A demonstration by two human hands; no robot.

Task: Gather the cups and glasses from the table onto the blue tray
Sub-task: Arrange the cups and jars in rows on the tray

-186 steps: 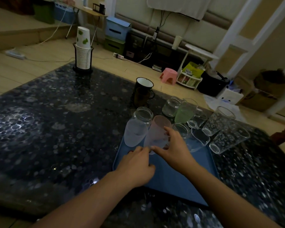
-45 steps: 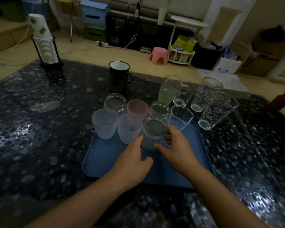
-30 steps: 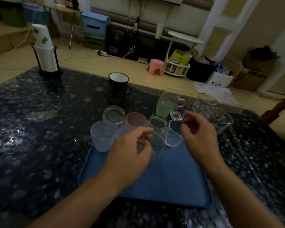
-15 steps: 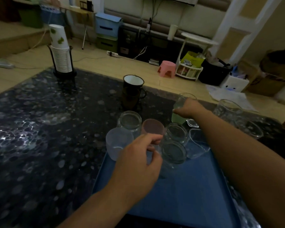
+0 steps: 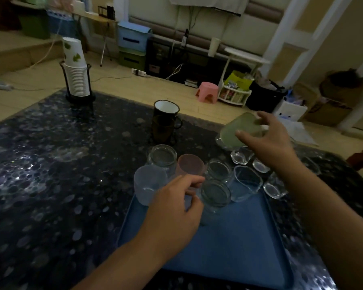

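We are gripping a green frosted cup [image 5: 240,130] with our right hand [image 5: 268,141], thumb and fingers curled round it, holding it tilted in the air above the clear glasses [image 5: 241,156] standing on the dark pebble-patterned table [image 5: 50,174]. Our left hand [image 5: 174,212] is hovering with loosely curled fingers over the blue tray [image 5: 228,248], just beside a glass jar [image 5: 215,194]; we cannot tell whether it is touching anything. At the tray's far end are standing a pink cup [image 5: 190,167], a white frosted cup [image 5: 148,184], more jars and a clear tumbler [image 5: 246,184]. A dark mug [image 5: 166,118] is sitting farther back.
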